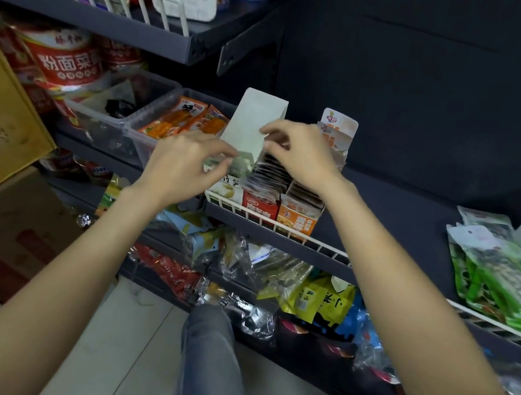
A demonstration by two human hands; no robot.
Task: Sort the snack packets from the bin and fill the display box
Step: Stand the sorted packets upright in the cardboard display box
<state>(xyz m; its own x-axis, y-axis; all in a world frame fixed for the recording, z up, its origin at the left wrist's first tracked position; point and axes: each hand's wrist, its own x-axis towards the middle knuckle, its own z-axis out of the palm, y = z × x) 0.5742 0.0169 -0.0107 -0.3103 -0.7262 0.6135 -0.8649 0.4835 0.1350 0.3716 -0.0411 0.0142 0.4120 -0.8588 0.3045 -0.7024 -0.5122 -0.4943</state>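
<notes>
Three display boxes [261,202] sit on our shelf [405,216], packets [268,174] standing inside | left hand [181,166] pinches green box's packet | right hand [298,155] pinches its flap [251,122] | clear bin [145,131] holds orange packets [182,117].

Three display boxes [266,198] side by side on the shelf [405,216]; left of them, two clear bins [144,138]; two hands [185,163] above.

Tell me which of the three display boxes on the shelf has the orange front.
The right-hand box, below the right hand's wrist. The middle box has a red front, and the left box, by the left hand, is pale with green.
</notes>
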